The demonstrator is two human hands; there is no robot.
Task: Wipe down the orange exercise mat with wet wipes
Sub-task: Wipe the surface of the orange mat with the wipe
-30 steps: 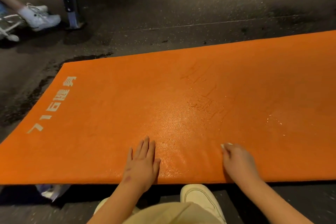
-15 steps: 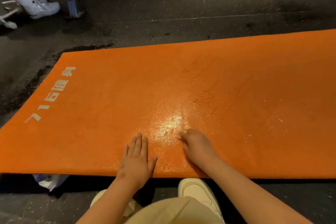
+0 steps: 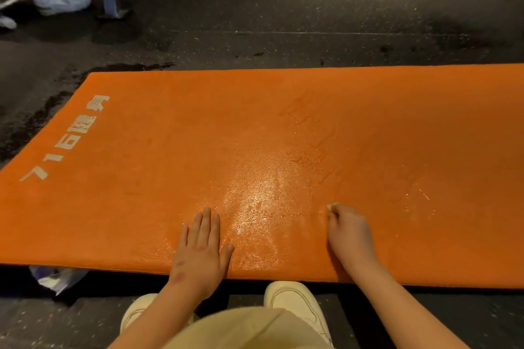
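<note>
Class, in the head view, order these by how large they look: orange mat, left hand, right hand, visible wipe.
1. orange mat, by far.
2. left hand and right hand: too alike to rank; one lies flat, the other is curled.
3. wipe: only a white scrap shows at the right fingertips.

Left hand (image 3: 200, 249) flat on the orange mat (image 3: 170, 136), right hand (image 3: 350, 231) tight around a white wipe (image 3: 329, 207).

A grainy, rough finish is shown by the orange mat (image 3: 141, 150); between the left hand (image 3: 200, 246) and the right hand (image 3: 350, 232) a wet gloss is seen, with matt elsewhere. Beyond the hands, the dark speckled floor (image 3: 283, 8) is seen as matt and coarse.
</note>
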